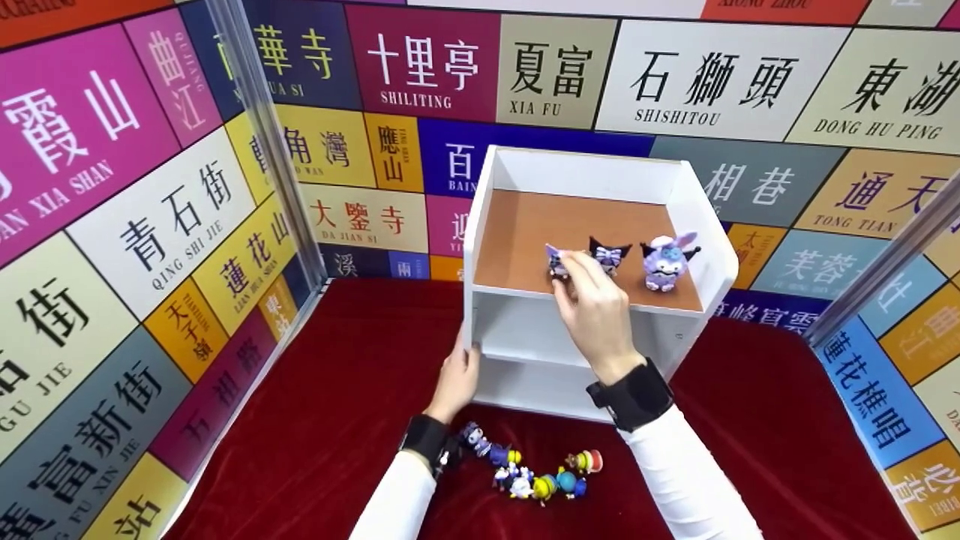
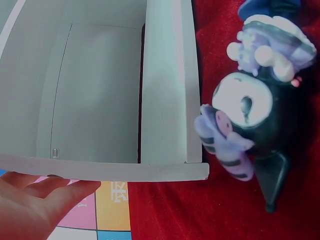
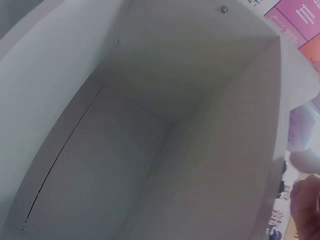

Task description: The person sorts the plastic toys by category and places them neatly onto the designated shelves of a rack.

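A small white shelf unit (image 1: 540, 330) with a brown top board stands on the red cloth. At the left of that top, my right hand (image 1: 596, 319) pinches a small purple-and-black figurine (image 1: 555, 262), partly hidden by the fingers. Just right of it stands a black-eared figurine (image 1: 609, 255) with a purple bow, and farther right a fluffy lilac figurine (image 1: 663, 266) with long ears. My left hand (image 1: 455, 379) rests against the unit's left side panel; the left wrist view shows its extended fingers (image 2: 70, 197) along the panel's outer face.
Several small figurines (image 1: 544, 486) lie in a curved row on the red cloth (image 1: 345, 375), in front of the unit. One black-and-white figurine (image 2: 245, 100) lies close to its lower left corner. Walls with colourful printed panels (image 1: 435, 67) surround the cloth.
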The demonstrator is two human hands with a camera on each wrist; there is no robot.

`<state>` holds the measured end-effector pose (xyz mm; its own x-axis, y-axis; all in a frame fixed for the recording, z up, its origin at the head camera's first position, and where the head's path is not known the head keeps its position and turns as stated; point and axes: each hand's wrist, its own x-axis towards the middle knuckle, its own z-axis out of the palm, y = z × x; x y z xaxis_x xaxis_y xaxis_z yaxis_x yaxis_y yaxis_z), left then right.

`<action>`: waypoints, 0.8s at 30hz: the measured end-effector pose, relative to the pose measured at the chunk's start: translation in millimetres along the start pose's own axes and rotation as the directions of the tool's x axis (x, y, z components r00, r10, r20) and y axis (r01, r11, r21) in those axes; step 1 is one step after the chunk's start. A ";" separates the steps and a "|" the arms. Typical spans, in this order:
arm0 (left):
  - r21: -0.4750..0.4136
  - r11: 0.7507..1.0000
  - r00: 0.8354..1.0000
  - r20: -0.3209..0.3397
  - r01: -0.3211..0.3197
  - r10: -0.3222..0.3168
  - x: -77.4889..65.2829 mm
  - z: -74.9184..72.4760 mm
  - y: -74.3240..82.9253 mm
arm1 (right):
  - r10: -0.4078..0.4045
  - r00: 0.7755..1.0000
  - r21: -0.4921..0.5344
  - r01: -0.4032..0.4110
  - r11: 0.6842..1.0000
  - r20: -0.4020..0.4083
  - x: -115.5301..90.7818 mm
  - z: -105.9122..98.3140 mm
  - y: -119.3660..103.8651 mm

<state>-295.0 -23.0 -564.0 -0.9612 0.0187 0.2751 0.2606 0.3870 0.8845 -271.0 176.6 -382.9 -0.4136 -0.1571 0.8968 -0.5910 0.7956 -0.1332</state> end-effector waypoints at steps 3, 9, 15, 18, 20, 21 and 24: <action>0.003 1.000 1.000 -0.003 0.006 -0.006 0.2 0.5 0.1 | -0.098 0.991 0.064 0.104 0.993 -0.090 -9.8 -0.8 -4.7; 0.020 1.000 1.000 -0.005 -0.001 0.001 1.6 1.0 -1.1 | -0.307 0.941 0.257 0.335 0.906 -0.142 -52.2 15.2 -11.9; 0.035 0.999 1.000 -0.002 0.001 -0.001 1.3 -0.6 -0.9 | -0.262 0.918 0.405 0.128 0.905 0.297 -129.3 52.1 -16.7; 0.037 0.999 1.000 0.007 0.008 -0.008 0.4 -1.4 -0.5 | -0.221 0.817 0.358 0.019 0.933 0.533 -163.4 67.3 -21.2; 0.036 0.999 1.000 0.011 0.012 -0.013 -0.2 -1.6 -0.2 | -0.213 0.747 0.313 0.007 0.950 0.630 -179.7 74.6 -24.7; 0.037 0.999 1.000 0.011 0.008 -0.008 -0.2 -1.5 -0.1 | -0.213 0.717 0.292 0.014 0.956 0.664 -185.8 77.9 -26.4; 0.031 0.999 1.000 0.010 0.007 -0.008 0.4 -2.0 0.9 | -0.203 0.638 0.237 0.033 0.971 0.743 -195.9 84.9 -32.4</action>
<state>-295.0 -24.5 -562.3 -0.9640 0.0248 0.2647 0.2508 0.4153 0.8744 -229.6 131.9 -590.0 -0.6583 -0.6966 0.2854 -0.7517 0.6286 -0.1995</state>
